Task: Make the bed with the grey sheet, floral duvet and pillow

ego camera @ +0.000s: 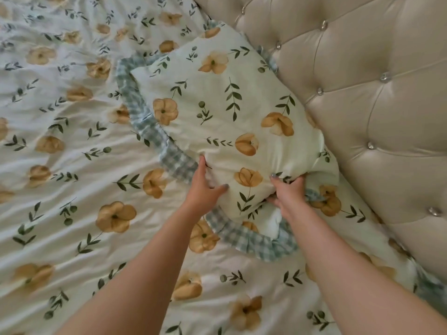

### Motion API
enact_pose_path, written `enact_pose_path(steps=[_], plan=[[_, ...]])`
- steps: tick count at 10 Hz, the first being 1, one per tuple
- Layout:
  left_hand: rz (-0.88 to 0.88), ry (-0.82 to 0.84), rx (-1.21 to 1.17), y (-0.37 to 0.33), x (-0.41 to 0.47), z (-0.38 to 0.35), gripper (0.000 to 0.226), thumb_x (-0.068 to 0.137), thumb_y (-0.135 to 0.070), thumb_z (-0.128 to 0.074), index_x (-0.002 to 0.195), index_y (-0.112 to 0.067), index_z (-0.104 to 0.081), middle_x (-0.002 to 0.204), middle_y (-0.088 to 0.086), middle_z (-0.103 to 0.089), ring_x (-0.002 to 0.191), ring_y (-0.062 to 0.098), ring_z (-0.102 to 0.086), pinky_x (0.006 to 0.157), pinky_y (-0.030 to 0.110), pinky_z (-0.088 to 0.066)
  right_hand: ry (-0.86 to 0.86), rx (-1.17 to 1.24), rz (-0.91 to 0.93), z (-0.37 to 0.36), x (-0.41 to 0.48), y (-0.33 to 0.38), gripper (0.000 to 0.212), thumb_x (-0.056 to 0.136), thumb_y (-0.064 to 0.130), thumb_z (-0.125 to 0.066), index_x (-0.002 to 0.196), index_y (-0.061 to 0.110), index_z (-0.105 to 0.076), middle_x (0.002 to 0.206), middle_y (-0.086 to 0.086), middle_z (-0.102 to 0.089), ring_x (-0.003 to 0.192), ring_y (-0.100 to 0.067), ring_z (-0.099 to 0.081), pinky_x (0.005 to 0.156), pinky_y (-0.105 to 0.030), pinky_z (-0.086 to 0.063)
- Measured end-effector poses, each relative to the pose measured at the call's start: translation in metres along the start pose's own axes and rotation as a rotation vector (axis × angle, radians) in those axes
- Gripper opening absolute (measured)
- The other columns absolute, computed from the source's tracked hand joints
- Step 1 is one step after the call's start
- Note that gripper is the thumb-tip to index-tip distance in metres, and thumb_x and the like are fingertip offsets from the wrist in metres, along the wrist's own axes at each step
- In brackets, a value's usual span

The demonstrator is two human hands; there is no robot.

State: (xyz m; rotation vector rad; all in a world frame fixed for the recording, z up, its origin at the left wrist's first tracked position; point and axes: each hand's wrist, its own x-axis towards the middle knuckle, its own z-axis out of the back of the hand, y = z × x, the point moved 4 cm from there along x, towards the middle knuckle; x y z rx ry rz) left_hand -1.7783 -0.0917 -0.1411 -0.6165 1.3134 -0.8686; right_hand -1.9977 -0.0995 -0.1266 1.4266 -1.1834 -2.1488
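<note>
Settling the pillow against the headboard looks like the step in hand. It lies slantwise on the floral duvet, its far long side apparently touching the headboard and its near end angled away from it. The right hand holds the near corner on the headboard side, fingers curled into bunched fabric, so that grip is narrow and full of pillow. The left hand rests on the near corner farther from the headboard, fingers straight and thumb spread: a wide grip that presses rather than clasps.

With the duvet already spread, the task seems close to done; no grey sheet shows. The next move probably calls for swinging the near end toward the headboard to square the pillow, then easing out the bunched corner.

The gingham ruffle runs along the side away from the headboard and is crumpled under the near end, so it could fold beneath if dragged. On the headboard side only a thin strip of duvet shows, leaving little slack. Away from the headboard the wrinkled duvet stretches wide, giving both arms room.
</note>
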Motion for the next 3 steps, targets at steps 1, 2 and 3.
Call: enact_pose_path(steps=[1,2,3], plan=[[-0.039,-0.009,0.081,0.013,-0.025,0.012,0.076,0.089,-0.011,-0.063,0.150,-0.035,-0.024,0.123,-0.005,-0.053,0.106,0.022,-0.062,0.084,0.045,-0.057,-0.036,-0.020,0.003,0.006,-0.016,-0.008,0.055,0.088,0.014,-0.067,0.137,0.018,-0.043,0.134,-0.007,-0.054,0.115,-0.025,-0.057,0.092,-0.045,-0.054],[0.012,-0.098,0.393,0.071,-0.075,0.034,0.050,0.091,-0.018,-0.060,0.137,-0.033,-0.046,0.138,-0.002,-0.048,0.115,0.016,-0.055,0.092,0.035,-0.051,-0.077,-0.060,0.099,0.020,-0.053,0.010,0.029,0.092,0.006,-0.059,0.119,0.014,-0.057,0.116,-0.009,-0.064,0.095,-0.018,-0.063,0.071,-0.025,-0.053],[0.162,-0.065,0.371,0.146,-0.171,0.066,0.060,0.087,-0.023,-0.065,0.106,-0.076,-0.044,0.143,0.000,-0.042,0.132,0.020,-0.044,0.107,0.033,-0.039,-0.029,0.051,0.324,0.039,-0.126,0.066,0.017,0.094,0.009,-0.057,0.107,0.017,-0.064,0.098,-0.002,-0.069,0.093,-0.017,-0.066,0.075,-0.025,-0.052]])
